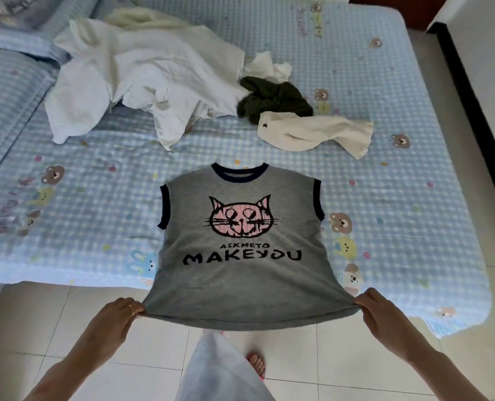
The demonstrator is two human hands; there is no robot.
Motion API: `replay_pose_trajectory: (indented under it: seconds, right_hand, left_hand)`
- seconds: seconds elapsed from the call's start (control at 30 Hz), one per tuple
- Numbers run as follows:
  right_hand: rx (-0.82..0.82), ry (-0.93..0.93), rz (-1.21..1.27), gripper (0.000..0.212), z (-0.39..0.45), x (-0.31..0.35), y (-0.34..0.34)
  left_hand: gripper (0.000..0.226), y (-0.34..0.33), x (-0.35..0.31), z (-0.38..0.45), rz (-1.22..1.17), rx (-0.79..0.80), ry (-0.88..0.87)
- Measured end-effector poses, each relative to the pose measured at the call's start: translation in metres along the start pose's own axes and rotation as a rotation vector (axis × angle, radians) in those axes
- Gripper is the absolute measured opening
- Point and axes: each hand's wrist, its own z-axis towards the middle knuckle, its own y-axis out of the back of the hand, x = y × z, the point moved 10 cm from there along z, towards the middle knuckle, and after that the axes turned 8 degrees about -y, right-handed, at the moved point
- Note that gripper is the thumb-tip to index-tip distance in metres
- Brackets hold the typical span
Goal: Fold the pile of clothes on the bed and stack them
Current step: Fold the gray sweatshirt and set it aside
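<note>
While the left hand and right hand each pinch a hem corner of the grey cat vest, it lies print-up on the bed, ready for smoothing; folding likely comes next. Unfolded white clothes and a dark green garment wait well beyond, obstructing nothing.

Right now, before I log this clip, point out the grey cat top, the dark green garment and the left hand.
grey cat top [242,218]: head view, on the pink cat print.
dark green garment [275,98]: head view, middle of the crumpled bundle.
left hand [119,314]: head view, back of the hand.
</note>
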Motion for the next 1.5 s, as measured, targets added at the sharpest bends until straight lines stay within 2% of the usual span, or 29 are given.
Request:
replay_pose_trajectory:
  seconds: [0.23, 0.5, 0.73, 0.9, 1.0, 1.1, 1.17, 1.2, 1.27, 1.3, 1.33, 1.4, 1.47, 1.5]
  right_hand:
    - [-0.130, -0.116, 0.393, 0.023, 0.080, 0.024, 0.054]
    - [-0.144, -0.247, 0.400, 0.011, 0.234, 0.031, 0.057]
    - [-0.146, -0.342, 0.428, 0.015, 0.329, 0.011, 0.046]
    - [-0.211, -0.446, 0.433, 0.014, 0.376, -0.013, 0.049]
    - [-0.128, -0.460, 0.367, 0.011, 0.401, -0.017, 0.034]
    - [-0.032, -0.463, 0.227, 0.028, 0.416, -0.014, 0.015]
    - [0.040, -0.461, 0.141, 0.038, 0.424, -0.010, 0.003]
    - [0.060, -0.448, 0.105, 0.038, 0.427, -0.006, 0.000]
    - [0.037, -0.409, 0.080, 0.024, 0.435, 0.002, -0.001]
    - [0.006, -0.394, 0.085, 0.012, 0.438, 0.005, 0.002]
    - [-0.020, -0.389, 0.102, 0.009, 0.441, 0.007, 0.005]
    - [-0.089, -0.462, 0.175, 0.023, 0.445, -0.004, 0.012]
    - [-0.172, -0.602, 0.243, 0.020, 0.445, -0.020, 0.020]
    - [-0.211, -0.657, 0.237, 0.017, 0.444, -0.025, 0.024]
  left_hand:
    - [0.024, 0.048, 0.048, 0.058, -0.485, -0.181, 0.307]
    - [0.015, 0.039, 0.111, 0.202, -0.578, -0.127, 0.398]
    - [0.012, 0.014, 0.175, 0.290, -0.537, -0.112, 0.455]
    - [0.014, 0.018, 0.227, 0.334, -0.483, -0.196, 0.547]
    - [0.008, -0.007, 0.239, 0.361, -0.383, -0.005, 0.501]
    - [0.028, -0.027, 0.236, 0.378, -0.243, 0.139, 0.412]
    - [0.032, -0.031, 0.238, 0.382, -0.195, 0.126, 0.429]
    - [0.025, -0.031, 0.239, 0.383, -0.177, 0.107, 0.436]
    - [0.005, -0.033, 0.243, 0.387, -0.190, 0.075, 0.453]
    - [0.007, -0.033, 0.247, 0.387, -0.227, 0.048, 0.483]
    - [0.011, -0.033, 0.255, 0.387, -0.280, 0.010, 0.536]
    - [0.012, -0.027, 0.270, 0.383, -0.367, -0.086, 0.670]
    - [0.006, -0.014, 0.274, 0.379, -0.349, -0.198, 0.721]
    - [0.004, -0.005, 0.268, 0.381, -0.257, -0.225, 0.691]
